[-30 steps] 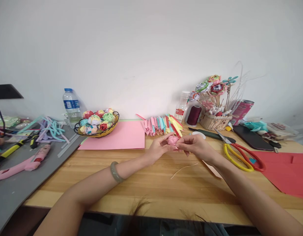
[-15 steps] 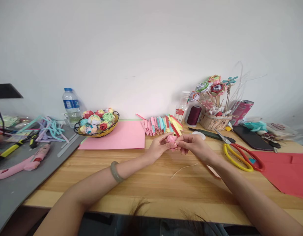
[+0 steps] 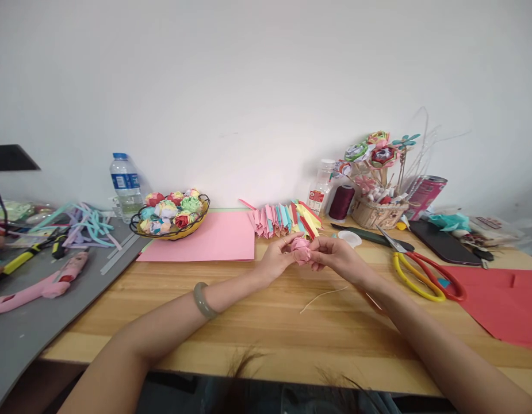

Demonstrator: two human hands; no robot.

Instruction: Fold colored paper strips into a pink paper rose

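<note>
Pale, plain wall stands behind a light wooden table, and from where I stand a person works over it with both bare hands. Between the fingertips, raised above the tabletop, is a small pink paper bundle, crumpled and rounded. It is nearly as wide as it is long, so no clear long axis shows, and the fingers cover too much to tell which way it points.

The left hand pinches the bundle from its left side, thumb nearest the body, fingers curled around the far edge. The right hand pinches the opposite side between thumb and bent fingers. Both forearms slant inward from the lower corners, the left one wearing a grey-green bangle, and meet at the grip.

Just beyond the grip runs a row of folded paper pieces, pink, blue and yellow. Farther left of it, a basket of paper flowers sits partly over pink sheets. Nearer the body than the grip lies a thin pale string. To the right of the grip, past the right wrist, rest scissors with yellow and red handles.
</note>
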